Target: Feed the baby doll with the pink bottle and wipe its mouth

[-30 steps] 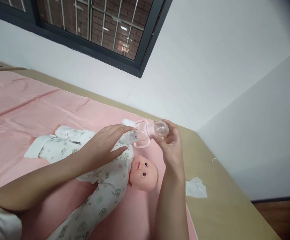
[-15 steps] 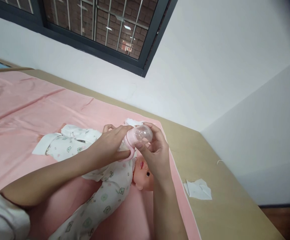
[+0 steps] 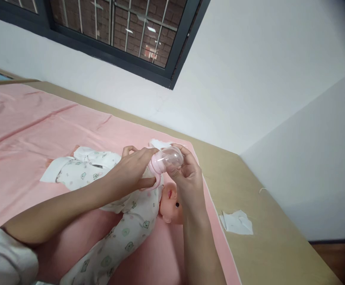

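A baby bottle with a pink collar and pink handles lies tilted in my left hand, whose fingers are wrapped round its body. The lower part of the bottle is hidden behind that hand. At the top end is a clear dome cap, which my right hand pinches between thumb and fingers. Both hands are above a baby doll lying on its back in a white printed outfit. My right hand and forearm cover part of the doll's head.
Under the doll a pink sheet covers much of the wooden surface. A crumpled white tissue lies to the right. White cloth shows behind the bottle. A wall and a dark-framed window stand beyond.
My right hand has shifted slightly right with the clear cap, and more of the cap shows beyond the pink collar. My left hand keeps its hold on the bottle.
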### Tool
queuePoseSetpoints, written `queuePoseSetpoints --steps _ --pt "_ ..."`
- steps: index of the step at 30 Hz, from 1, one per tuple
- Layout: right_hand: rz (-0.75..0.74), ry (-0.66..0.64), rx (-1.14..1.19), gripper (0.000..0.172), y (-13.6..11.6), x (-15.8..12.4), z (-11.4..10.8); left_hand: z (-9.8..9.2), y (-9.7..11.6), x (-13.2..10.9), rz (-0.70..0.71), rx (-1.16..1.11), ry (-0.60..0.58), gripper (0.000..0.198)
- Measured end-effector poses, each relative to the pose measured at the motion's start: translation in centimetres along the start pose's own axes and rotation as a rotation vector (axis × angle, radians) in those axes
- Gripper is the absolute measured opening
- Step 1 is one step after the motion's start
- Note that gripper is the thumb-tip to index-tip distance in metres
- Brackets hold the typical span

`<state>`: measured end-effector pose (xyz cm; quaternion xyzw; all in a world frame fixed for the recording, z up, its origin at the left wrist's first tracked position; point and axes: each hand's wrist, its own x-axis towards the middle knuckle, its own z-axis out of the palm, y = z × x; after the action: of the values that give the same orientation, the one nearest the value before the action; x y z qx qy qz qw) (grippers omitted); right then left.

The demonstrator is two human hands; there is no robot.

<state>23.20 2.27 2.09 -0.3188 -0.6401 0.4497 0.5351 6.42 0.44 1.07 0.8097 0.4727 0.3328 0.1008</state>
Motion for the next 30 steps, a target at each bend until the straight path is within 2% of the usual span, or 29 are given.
queuePoseSetpoints --steps 7,13,16,20,23,25,27,30 --pt "-0.018 0.006 0.001 0.045 -0.1 0.0 -0.1 0.1 -0.2 0.3 0.032 0.028 0.059 0.04" --pt "-0.047 -0.021 -0.045 0.044 0.0 0.1 -0.4 0.0 0.0 0.1 0.041 0.043 0.044 0.04" --pt "-0.11 0.078 -0.112 0.044 -0.5 0.1 -1.5 0.1 -0.4 0.1 0.015 0.08 0.026 0.041" --pt "-0.293 0.388 -0.227 0.046 -1.1 0.5 -5.3 -0.1 -1.4 0.5 -0.033 0.096 0.023 0.042" --pt "-0.314 0.548 -0.276 0.05 0.2 1.6 -9.3 -0.7 -2.1 1.1 -0.098 0.114 0.07 0.044" --pt "-0.242 0.625 -0.304 0.055 2.4 2.7 -11.9 -1.2 -2.8 1.6 -0.161 0.127 0.092 0.046" --pt "-0.107 0.706 -0.391 0.058 5.4 3.6 -14.2 -1.7 -3.8 2.1 -0.226 0.126 0.097 0.048" --pt "0.144 0.731 -0.72 0.058 10.1 4.1 -16.5 -2.3 -5.8 2.7 -0.316 0.055 0.148 0.051"
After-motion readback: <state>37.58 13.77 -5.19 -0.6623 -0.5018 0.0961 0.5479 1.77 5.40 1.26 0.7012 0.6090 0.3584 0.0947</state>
